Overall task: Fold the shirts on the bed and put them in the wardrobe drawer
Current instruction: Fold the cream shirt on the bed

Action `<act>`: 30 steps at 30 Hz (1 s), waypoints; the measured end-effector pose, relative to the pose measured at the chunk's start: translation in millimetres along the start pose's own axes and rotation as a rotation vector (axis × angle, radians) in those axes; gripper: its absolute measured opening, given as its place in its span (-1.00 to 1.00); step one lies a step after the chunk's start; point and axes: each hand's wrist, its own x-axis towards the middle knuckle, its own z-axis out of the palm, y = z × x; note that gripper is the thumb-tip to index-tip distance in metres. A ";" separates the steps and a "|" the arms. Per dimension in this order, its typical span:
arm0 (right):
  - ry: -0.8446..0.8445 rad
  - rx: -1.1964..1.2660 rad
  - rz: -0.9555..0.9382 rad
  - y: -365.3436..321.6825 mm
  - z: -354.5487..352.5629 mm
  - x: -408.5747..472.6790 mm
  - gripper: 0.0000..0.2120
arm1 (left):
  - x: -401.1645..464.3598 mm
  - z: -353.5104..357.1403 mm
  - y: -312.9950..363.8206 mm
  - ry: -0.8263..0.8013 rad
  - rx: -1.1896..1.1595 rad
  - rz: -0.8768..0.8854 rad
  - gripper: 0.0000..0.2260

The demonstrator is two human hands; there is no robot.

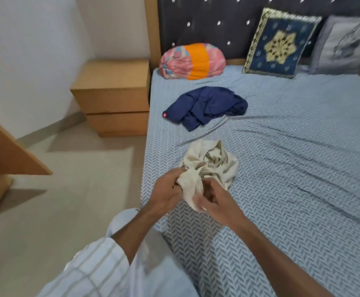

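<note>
A crumpled cream shirt (214, 161) lies near the left edge of the bed (292, 168). My left hand (167, 189) grips a bunched part of it on its near side. My right hand (213, 201) pinches the same bunch from the right, fingers curled round the cloth. Farther up the bed a crumpled navy shirt (207, 106) lies untouched, with a small red tag at its left end.
A pink and orange bolster (193, 61), a blue patterned cushion (281, 42) and a grey cushion (342, 46) lean on the headboard. A wooden bedside cabinet (112, 97) stands left of the bed. A wooden panel (5, 146) juts in at the far left over the floor.
</note>
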 end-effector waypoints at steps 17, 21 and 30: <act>0.611 0.928 0.119 -190.5 -106.2 39.7 -0.77 | 29.5 -133.8 123.5 -0.039 0.306 0.078 -0.66; 0.739 0.642 0.030 -186.4 -109.5 39.7 -0.80 | 16.8 -122.0 70.5 -0.019 0.548 -0.075 -0.86; 0.784 -0.220 0.280 -106.5 -133.4 1.8 -0.87 | 8.6 -171.8 63.0 0.365 0.135 -0.349 -0.81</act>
